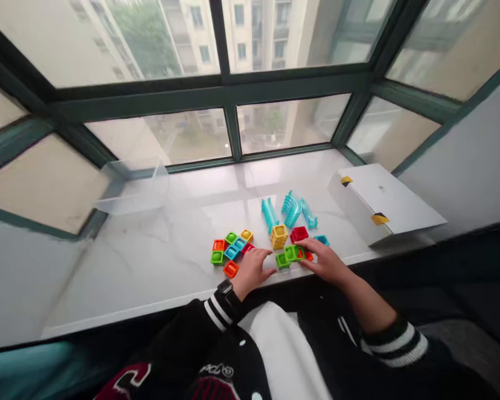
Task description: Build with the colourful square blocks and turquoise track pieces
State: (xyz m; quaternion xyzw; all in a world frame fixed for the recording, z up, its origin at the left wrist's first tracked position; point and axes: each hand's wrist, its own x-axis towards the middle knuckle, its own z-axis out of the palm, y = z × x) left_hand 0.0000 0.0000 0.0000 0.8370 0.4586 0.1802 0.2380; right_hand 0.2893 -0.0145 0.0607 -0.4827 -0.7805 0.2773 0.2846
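Between the thumb and fingers of my right hand (323, 262) is a green block (291, 253), with a lower green block (281, 261) just left of it. My left hand (253, 271) has its thumb and forefinger apart, nothing between them, and its knuckles beside a red block (247, 248). Left of that hand lie blue blocks (232, 252), an orange block (230, 269), a green block (217, 257) and a yellow block (246, 235). A yellow cube (279, 236) stands behind the gap between my hands, and a red block (299, 234) is right of it.
Clear blue track pieces (291, 208) lie behind the blocks. A white box (389, 200) with yellow-black tabs stands at right. At back left is a clear plastic bin (133, 194). The marble sill (170, 266) ends at windows with green frames (233, 133).
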